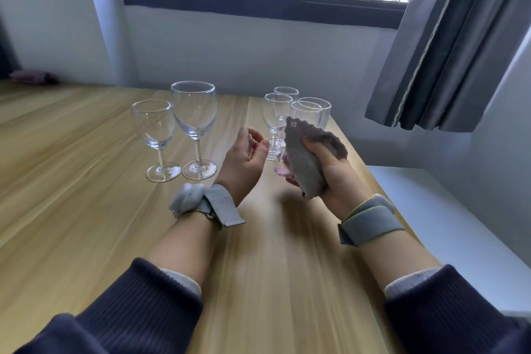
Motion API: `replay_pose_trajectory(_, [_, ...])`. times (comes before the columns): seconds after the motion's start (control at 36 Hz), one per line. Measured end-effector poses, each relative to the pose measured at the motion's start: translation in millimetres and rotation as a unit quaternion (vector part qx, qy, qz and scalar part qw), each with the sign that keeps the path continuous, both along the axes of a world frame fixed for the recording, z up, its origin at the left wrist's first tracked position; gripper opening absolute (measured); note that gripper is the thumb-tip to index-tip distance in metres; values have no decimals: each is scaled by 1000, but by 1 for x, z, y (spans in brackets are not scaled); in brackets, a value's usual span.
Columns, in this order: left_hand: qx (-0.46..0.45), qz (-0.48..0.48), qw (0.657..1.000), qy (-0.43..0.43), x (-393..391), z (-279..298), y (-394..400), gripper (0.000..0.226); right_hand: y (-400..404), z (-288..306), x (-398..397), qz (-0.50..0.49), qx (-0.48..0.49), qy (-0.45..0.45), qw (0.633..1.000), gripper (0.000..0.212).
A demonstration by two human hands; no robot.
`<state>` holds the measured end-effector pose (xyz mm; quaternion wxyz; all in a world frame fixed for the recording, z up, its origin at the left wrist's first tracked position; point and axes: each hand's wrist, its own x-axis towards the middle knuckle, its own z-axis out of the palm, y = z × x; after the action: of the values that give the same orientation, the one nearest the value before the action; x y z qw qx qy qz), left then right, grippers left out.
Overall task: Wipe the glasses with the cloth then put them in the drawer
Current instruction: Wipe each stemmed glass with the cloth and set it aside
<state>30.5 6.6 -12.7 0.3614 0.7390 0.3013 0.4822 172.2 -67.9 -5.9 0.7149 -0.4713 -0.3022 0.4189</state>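
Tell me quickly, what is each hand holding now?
Left hand: half open, fingers curled, holding nothing visible.
Right hand: closed on the grey cloth.

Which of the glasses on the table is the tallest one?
The large wine glass in the left pair, beside the smaller wine glass. Its rim stands clearly above all the others, including the four glasses grouped on the right.

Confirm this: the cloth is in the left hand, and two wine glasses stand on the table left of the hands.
Wrong hand. The head view shows the cloth bunched in the right hand; the left hand has none. The two wine glasses do stand on the table left of the hands.
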Motion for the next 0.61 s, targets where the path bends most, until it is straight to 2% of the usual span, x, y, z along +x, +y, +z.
replay_pose_trajectory(0.08, [-141, -70, 987, -43, -1, 6, -4, 7, -1, 2, -4, -60, 30, -78, 995, 52])
replay_pose_trajectory(0.14, [-255, -111, 958, -68, -2, 11, -6, 7, -3, 5, -4, -84, 31, -131, 987, 42])
replay_pose_trajectory(0.19, [-362, -143, 916, -99, -5, 14, -5, 21, -5, 8, -4, -102, 27, -187, 977, 18])
replay_pose_trajectory(0.22, [-405, -151, 894, -116, -7, 16, -3, 28, -7, 9, -6, -106, 29, -213, 971, 14])
replay_pose_trajectory(0.28, [-469, -154, 858, -142, -11, 16, 0, 42, -10, 8, -11, -99, 49, -256, 960, 16])
replay_pose_trajectory(0.33, [-502, -140, 841, -146, -13, 14, 2, 51, -10, 5, -16, -97, 55, -280, 953, 20])
replay_pose_trajectory(0.42, [-496, -87, 852, -145, -7, 10, 3, 51, -8, 1, -18, -101, 56, -295, 948, 26])
replay_pose_trajectory(0.5, [-427, -24, 894, -133, 0, 6, 4, 41, -8, 3, -18, -105, 56, -251, 961, 19])
replay_pose_trajectory(0.61, [-329, 4, 938, -111, 5, 5, 0, 37, -5, 6, -13, -116, 52, -191, 973, 15])
